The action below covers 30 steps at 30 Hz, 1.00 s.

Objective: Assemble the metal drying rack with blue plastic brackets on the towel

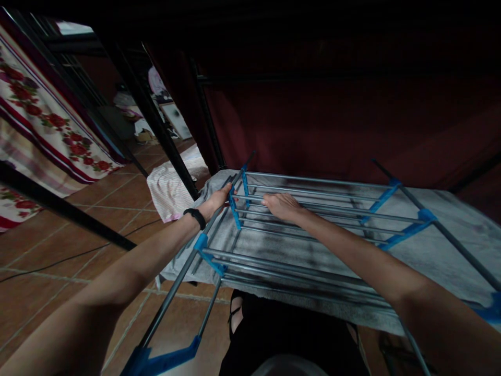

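A metal drying rack (313, 209) with grey rods and blue plastic joints stands in front of me. A grey towel (438, 245) lies spread under its rods. My left hand (217, 200), with a black band on the wrist, is closed around the rack's left side bar. My right hand (282, 205) rests on the rods near the left end, fingers curled over one rod. A blue joint (236, 204) sits between the two hands.
A dark red fabric wall (352, 120) rises behind the rack. Black metal poles (156, 120) stand at left. A pink-white cloth (172, 185) lies on the brown tiled floor (58, 245). A floral sheet (43, 120) hangs at far left. A cable runs across the tiles.
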Available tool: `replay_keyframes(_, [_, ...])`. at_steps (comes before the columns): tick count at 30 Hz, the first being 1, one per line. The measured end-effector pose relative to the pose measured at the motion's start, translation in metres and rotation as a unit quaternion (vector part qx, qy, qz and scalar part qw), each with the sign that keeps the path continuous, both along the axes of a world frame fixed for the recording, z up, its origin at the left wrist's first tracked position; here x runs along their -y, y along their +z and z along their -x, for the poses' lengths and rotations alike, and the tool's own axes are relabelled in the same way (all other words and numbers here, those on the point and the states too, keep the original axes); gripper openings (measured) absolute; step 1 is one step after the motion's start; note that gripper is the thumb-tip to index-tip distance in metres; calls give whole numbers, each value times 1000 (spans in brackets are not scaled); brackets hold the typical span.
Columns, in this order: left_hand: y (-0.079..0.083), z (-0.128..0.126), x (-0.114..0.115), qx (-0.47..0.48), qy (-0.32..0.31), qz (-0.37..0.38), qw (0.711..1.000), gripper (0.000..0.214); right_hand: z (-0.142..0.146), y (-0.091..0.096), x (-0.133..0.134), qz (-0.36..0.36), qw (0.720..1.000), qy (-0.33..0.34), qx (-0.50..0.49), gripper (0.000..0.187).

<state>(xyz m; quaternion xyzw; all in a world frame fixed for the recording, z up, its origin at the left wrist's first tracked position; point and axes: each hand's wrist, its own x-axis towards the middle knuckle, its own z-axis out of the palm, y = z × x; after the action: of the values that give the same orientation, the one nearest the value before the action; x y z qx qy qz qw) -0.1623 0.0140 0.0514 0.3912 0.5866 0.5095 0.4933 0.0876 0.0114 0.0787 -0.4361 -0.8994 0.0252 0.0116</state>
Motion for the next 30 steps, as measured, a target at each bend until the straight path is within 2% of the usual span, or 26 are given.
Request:
replay_keyframes(13, [5, -3, 4, -7, -9, 12, 1000, 35, 0, 3, -16, 46, 998, 32, -10, 42])
replay_keyframes(20, [7, -1, 6, -17, -17, 20, 1000, 39, -2, 0, -7, 22, 999, 29, -21, 47])
replay_keyframes(23, [9, -1, 9, -23, -28, 19, 999, 44, -8, 4, 2, -14, 998, 47, -44, 47])
replay_keyframes(25, [10, 0, 8, -27, -32, 19, 999, 45, -23, 10, 7, -53, 995, 58, -64, 47])
replay_keyframes(27, [11, 0, 7, -32, -24, 24, 999, 42, -51, 18, 9, -87, 991, 58, -83, 48])
replay_keyframes(30, [11, 1, 2, -34, -15, 35, 999, 35, -122, 32, 6, -127, 983, 13, -132, 50])
